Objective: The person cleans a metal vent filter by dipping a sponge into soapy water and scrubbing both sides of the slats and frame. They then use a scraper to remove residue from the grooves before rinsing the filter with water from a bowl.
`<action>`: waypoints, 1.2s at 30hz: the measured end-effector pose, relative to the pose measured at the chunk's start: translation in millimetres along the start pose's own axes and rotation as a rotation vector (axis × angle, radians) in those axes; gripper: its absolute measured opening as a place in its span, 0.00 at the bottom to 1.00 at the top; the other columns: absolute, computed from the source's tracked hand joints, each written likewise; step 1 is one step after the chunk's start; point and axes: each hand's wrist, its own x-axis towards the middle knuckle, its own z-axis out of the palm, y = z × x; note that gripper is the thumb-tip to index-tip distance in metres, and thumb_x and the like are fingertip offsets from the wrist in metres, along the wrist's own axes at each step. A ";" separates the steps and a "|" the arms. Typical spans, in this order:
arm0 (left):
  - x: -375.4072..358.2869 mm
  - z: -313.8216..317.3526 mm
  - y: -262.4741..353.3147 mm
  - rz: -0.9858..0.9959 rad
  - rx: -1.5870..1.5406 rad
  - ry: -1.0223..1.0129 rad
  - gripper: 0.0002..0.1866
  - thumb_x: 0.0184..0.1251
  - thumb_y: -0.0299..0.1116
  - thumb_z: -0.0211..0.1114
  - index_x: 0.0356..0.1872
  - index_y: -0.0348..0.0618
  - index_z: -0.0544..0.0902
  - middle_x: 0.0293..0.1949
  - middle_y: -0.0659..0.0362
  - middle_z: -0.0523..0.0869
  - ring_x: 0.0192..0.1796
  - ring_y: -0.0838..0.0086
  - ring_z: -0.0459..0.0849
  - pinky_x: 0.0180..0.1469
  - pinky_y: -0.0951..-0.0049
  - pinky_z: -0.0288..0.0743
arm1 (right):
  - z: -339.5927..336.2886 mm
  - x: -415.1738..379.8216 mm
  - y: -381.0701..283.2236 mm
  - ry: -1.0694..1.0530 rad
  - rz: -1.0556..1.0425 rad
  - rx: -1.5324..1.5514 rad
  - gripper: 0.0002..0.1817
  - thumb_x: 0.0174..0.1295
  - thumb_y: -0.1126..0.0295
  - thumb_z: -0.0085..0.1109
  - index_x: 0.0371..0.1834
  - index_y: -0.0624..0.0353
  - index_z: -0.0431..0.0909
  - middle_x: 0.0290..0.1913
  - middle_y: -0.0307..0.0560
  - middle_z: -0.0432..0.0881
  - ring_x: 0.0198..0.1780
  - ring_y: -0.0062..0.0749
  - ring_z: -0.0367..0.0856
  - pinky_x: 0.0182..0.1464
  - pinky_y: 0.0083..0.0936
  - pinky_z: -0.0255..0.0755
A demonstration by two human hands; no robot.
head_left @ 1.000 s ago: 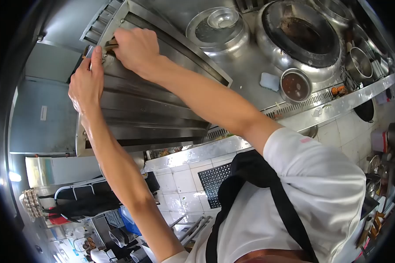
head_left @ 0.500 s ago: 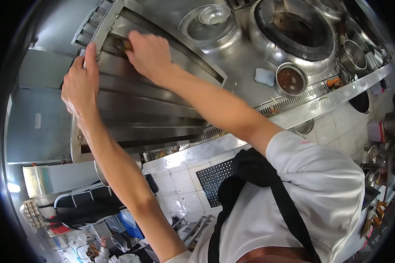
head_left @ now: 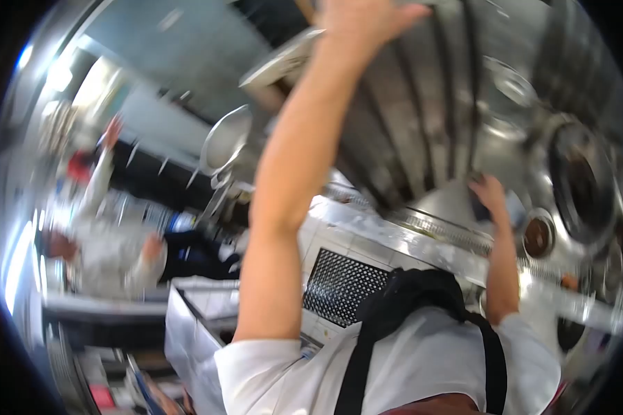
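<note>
My left hand (head_left: 367,21) is at the top edge of the head view, at the upper part of a ribbed metal panel (head_left: 412,104). Its thumb is stretched out to the right; the other fingers are mostly cut off. The panel stands tilted over the steel counter. Down at the right, my right hand (head_left: 490,194) reaches to the counter beside the panel's lower end, its fingers blurred. A pale bluish pad (head_left: 515,207) lies by that wrist, and a dark patch beside the fingers cannot be made out. Close by is a round pot of brown liquid (head_left: 538,237).
A large round wok burner (head_left: 583,183) and a metal bowl (head_left: 512,86) are at the right. A grated drain channel (head_left: 443,232) runs along the counter front. A perforated floor mat (head_left: 346,285) lies below. At the left, a co-worker (head_left: 104,256) in white raises one hand.
My right hand has left the panel's upper part and moved down to the counter by the pad. The view has turned left, showing the co-worker larger. The panel now appears more upright.
</note>
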 end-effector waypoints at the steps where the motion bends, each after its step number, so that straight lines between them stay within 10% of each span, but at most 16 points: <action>1: -0.2 0.9 -4.1 -0.010 -0.009 0.051 0.35 0.70 0.65 0.57 0.44 0.35 0.87 0.43 0.44 0.90 0.46 0.48 0.89 0.51 0.52 0.83 | 8.0 9.7 62.6 -0.025 -0.143 0.017 0.32 0.59 0.54 0.69 0.63 0.61 0.79 0.57 0.58 0.85 0.57 0.52 0.85 0.58 0.41 0.77; 3: 0.0 8.3 -9.0 -0.047 0.000 0.095 0.35 0.72 0.65 0.55 0.48 0.37 0.86 0.42 0.45 0.90 0.48 0.48 0.89 0.53 0.52 0.82 | 13.2 67.4 110.8 -0.088 -0.191 -0.224 0.34 0.57 0.54 0.70 0.64 0.62 0.78 0.59 0.59 0.85 0.58 0.53 0.84 0.59 0.42 0.76; 4: -8.7 -10.1 -1.1 -0.212 -0.193 -0.051 0.47 0.56 0.76 0.64 0.57 0.38 0.85 0.47 0.46 0.90 0.52 0.56 0.89 0.55 0.58 0.80 | -8.3 80.3 144.6 -0.132 -0.153 -0.469 0.36 0.56 0.55 0.72 0.65 0.63 0.77 0.60 0.59 0.84 0.58 0.54 0.84 0.61 0.42 0.76; 5: -3.2 -1.8 -7.4 -0.212 -0.084 -0.012 0.46 0.57 0.76 0.62 0.52 0.36 0.87 0.49 0.44 0.90 0.55 0.49 0.87 0.56 0.56 0.80 | -33.2 102.9 140.5 -0.022 -0.014 0.098 0.35 0.58 0.53 0.71 0.64 0.65 0.77 0.62 0.61 0.82 0.64 0.56 0.80 0.64 0.44 0.74; 8: 0.5 -5.1 8.4 -0.438 0.026 0.023 0.42 0.58 0.70 0.68 0.53 0.35 0.87 0.50 0.42 0.89 0.56 0.51 0.87 0.59 0.56 0.77 | -103.0 177.5 111.5 0.738 -0.051 0.175 0.30 0.64 0.51 0.65 0.59 0.65 0.80 0.57 0.63 0.83 0.60 0.51 0.82 0.62 0.39 0.74; 11: 5.7 -2.6 -11.6 -0.417 -0.014 0.029 0.34 0.62 0.66 0.69 0.41 0.36 0.88 0.27 0.46 0.84 0.32 0.62 0.79 0.43 0.60 0.76 | -155.8 258.6 110.9 0.862 0.123 0.109 0.38 0.61 0.50 0.66 0.64 0.71 0.72 0.63 0.71 0.75 0.68 0.62 0.72 0.67 0.45 0.70; 13: 10.7 12.3 -14.8 -0.523 0.043 -0.044 0.34 0.63 0.66 0.67 0.42 0.37 0.88 0.26 0.50 0.82 0.31 0.64 0.76 0.57 0.59 0.74 | -164.3 281.8 119.2 0.816 0.204 0.056 0.39 0.60 0.50 0.66 0.65 0.70 0.70 0.64 0.69 0.73 0.68 0.62 0.71 0.67 0.46 0.71; 16: 19.4 22.3 -15.8 -0.421 -0.044 0.018 0.33 0.66 0.65 0.65 0.47 0.39 0.88 0.31 0.55 0.86 0.37 0.60 0.80 0.79 0.45 0.36 | -170.5 320.4 141.9 0.670 0.526 -0.219 0.39 0.61 0.52 0.67 0.66 0.69 0.65 0.63 0.63 0.70 0.66 0.58 0.74 0.65 0.50 0.73; 18: 19.8 26.6 -31.3 -0.377 -0.038 -0.007 0.32 0.68 0.63 0.65 0.48 0.39 0.88 0.33 0.51 0.87 0.38 0.58 0.81 0.75 0.50 0.50 | -166.4 347.9 166.4 0.774 0.616 -0.227 0.25 0.66 0.62 0.62 0.59 0.65 0.69 0.59 0.62 0.73 0.61 0.52 0.79 0.57 0.43 0.80; 20: 21.7 20.9 -31.8 -0.459 0.056 -0.129 0.32 0.67 0.63 0.65 0.48 0.38 0.87 0.33 0.45 0.88 0.40 0.51 0.84 0.67 0.57 0.66 | -180.8 340.4 182.3 0.855 0.278 -0.533 0.16 0.67 0.69 0.56 0.56 0.59 0.71 0.54 0.60 0.75 0.58 0.52 0.80 0.53 0.44 0.81; 23: 16.8 27.4 -33.3 -0.391 0.172 0.009 0.38 0.64 0.70 0.64 0.47 0.36 0.85 0.24 0.47 0.83 0.35 0.51 0.84 0.61 0.60 0.70 | -197.3 357.2 192.9 0.871 0.022 -0.606 0.39 0.61 0.68 0.63 0.78 0.46 0.60 0.70 0.53 0.68 0.68 0.55 0.69 0.63 0.53 0.69; 27: 21.1 19.2 -20.4 -0.509 0.160 -0.058 0.39 0.63 0.71 0.63 0.45 0.37 0.84 0.23 0.48 0.83 0.37 0.47 0.85 0.59 0.57 0.72 | -216.7 401.0 237.3 0.304 0.112 -0.346 0.31 0.59 0.72 0.61 0.67 0.54 0.65 0.60 0.64 0.78 0.61 0.59 0.79 0.61 0.51 0.73; 31: 19.6 18.4 -21.7 -0.492 0.129 -0.077 0.39 0.62 0.72 0.63 0.45 0.38 0.83 0.22 0.49 0.82 0.37 0.47 0.85 0.52 0.55 0.74 | -230.7 349.8 182.4 0.504 -0.156 -0.345 0.12 0.67 0.70 0.55 0.53 0.53 0.72 0.47 0.62 0.84 0.49 0.58 0.85 0.49 0.52 0.78; 33: 12.3 22.8 -33.3 -0.474 0.165 -0.017 0.38 0.62 0.71 0.63 0.46 0.39 0.83 0.24 0.48 0.83 0.38 0.47 0.85 0.52 0.55 0.74 | -209.4 349.5 191.0 0.841 -0.472 -0.471 0.16 0.72 0.73 0.44 0.61 0.49 0.71 0.50 0.61 0.84 0.46 0.55 0.87 0.46 0.49 0.81; 36: 17.4 23.4 -34.4 -0.590 0.120 -0.196 0.37 0.63 0.69 0.64 0.51 0.40 0.84 0.39 0.44 0.88 0.45 0.47 0.85 0.51 0.56 0.75 | -211.6 274.5 134.3 0.364 -0.131 -0.383 0.34 0.71 0.77 0.39 0.80 0.36 0.56 0.73 0.69 0.66 0.64 0.63 0.78 0.61 0.47 0.78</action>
